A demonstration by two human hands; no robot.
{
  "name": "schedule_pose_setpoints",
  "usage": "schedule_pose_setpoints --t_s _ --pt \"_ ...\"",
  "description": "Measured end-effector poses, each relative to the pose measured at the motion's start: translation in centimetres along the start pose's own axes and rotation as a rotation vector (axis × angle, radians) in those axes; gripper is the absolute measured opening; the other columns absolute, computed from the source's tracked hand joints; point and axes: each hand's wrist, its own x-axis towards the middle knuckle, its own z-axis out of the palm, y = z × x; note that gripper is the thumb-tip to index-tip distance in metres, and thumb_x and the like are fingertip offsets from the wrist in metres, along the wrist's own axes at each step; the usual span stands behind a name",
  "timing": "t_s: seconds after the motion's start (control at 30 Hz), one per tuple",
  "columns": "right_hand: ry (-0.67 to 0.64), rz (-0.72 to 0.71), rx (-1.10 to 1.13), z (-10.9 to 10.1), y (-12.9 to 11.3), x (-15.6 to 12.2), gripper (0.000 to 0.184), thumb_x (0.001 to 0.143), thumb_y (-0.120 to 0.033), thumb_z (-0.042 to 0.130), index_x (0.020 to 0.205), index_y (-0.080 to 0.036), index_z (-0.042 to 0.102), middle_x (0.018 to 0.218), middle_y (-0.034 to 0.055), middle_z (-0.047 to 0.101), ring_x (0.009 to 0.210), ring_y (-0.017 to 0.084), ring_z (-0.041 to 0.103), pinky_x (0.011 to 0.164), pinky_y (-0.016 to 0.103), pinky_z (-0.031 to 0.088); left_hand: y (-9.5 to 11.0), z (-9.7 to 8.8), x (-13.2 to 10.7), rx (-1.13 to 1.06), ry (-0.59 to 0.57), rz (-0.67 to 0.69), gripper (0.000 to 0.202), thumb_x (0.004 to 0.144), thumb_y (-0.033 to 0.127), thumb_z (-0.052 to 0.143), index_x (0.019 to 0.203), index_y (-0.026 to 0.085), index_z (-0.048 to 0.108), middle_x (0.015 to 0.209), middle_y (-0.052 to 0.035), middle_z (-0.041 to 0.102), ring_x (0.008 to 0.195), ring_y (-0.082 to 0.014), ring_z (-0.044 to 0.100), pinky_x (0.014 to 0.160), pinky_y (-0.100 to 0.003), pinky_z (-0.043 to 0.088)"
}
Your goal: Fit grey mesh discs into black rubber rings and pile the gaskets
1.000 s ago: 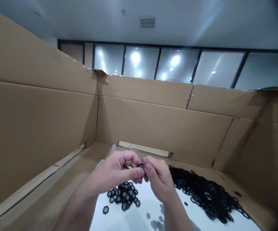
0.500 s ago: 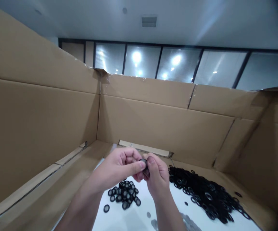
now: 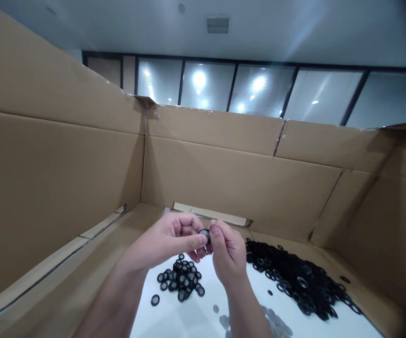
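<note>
Between the fingertips of both hands is a small black ring with a grey disc in it (image 3: pixel 204 233). My left hand (image 3: pixel 181 237) pinches it from the left with thumb and fingers. My right hand (image 3: pixel 226 249) grips its right edge, thumb on top, fingers curled beneath. Below the left hand lies a pile of black rings filled with grey discs (image 3: pixel 183 278), with one such piece (image 3: pixel 155 300) apart from it. To the right of the right hand spreads a large heap of black rings (image 3: pixel 294 279). Loose grey discs (image 3: pixel 275 321) lie by the right forearm, partly hidden by it.
A white sheet (image 3: pixel 192 314) covers the floor of a large cardboard box. Tall walls stand at the left (image 3: pixel 55 169), back (image 3: pixel 217 173) and right (image 3: pixel 400 225). A small black round piece (image 3: pixel 270 293) and a stray ring (image 3: pixel 345 279) lie near the heap.
Both hands have shifted slightly left, still pinching the ring and disc. More of the disc's grey face shows between the thumbs. The view has tilted down a little.
</note>
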Motion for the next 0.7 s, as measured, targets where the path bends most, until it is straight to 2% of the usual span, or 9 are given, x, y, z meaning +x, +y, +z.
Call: schedule_pose_setpoints --t_s 0.2,0.33,0.5,0.7 --pt "0.006 0.012 -0.001 -0.1 0.2 0.0 0.043 0.106 -0.033 0.043 0.065 -0.021 0.045 0.055 -0.0036 0.05 0.048 0.01 0.047 0.05 0.024 0.036 -0.6 -0.7 0.2 -0.061 -0.06 0.003 0.02 0.089 0.03 0.075 0.085 0.012 0.069 0.074 -0.0049 0.074 0.069 -0.0126 0.072 0.067 -0.023 0.062" --pt "0.015 0.021 0.007 0.0 0.4 0.2 0.044 0.105 -0.034 0.043 0.064 -0.021 0.044 0.055 -0.0039 0.046 0.049 0.011 0.046 0.049 0.024 0.037 -0.7 -0.7 0.3 -0.032 -0.015 0.008 0.018 0.09 0.028 0.074 0.084 0.012 0.069 0.075 -0.0047 0.075 0.069 -0.0124 0.073 0.068 -0.023 0.062" --pt "0.005 0.031 0.044 0.0 0.4 0.3 0.042 0.105 -0.034 0.044 0.065 -0.021 0.045 0.056 -0.0035 0.05 0.049 0.01 0.048 0.049 0.023 0.037 -0.6 -0.3 0.7 -0.019 0.036 0.035 0.018 0.09 0.028 0.074 0.083 0.013 0.068 0.074 -0.0027 0.075 0.067 -0.0109 0.072 0.067 -0.02 0.06" --pt "-0.002 0.042 0.065 0.0 0.5 0.2 0.043 0.106 -0.036 0.043 0.065 -0.021 0.044 0.056 -0.0044 0.046 0.05 0.01 0.045 0.049 0.023 0.036 -0.1 0.3 0.3 0.015 0.079 0.024 0.018 0.089 0.028 0.076 0.082 0.013 0.067 0.07 -0.0018 0.074 0.066 -0.0092 0.071 0.065 -0.017 0.057"
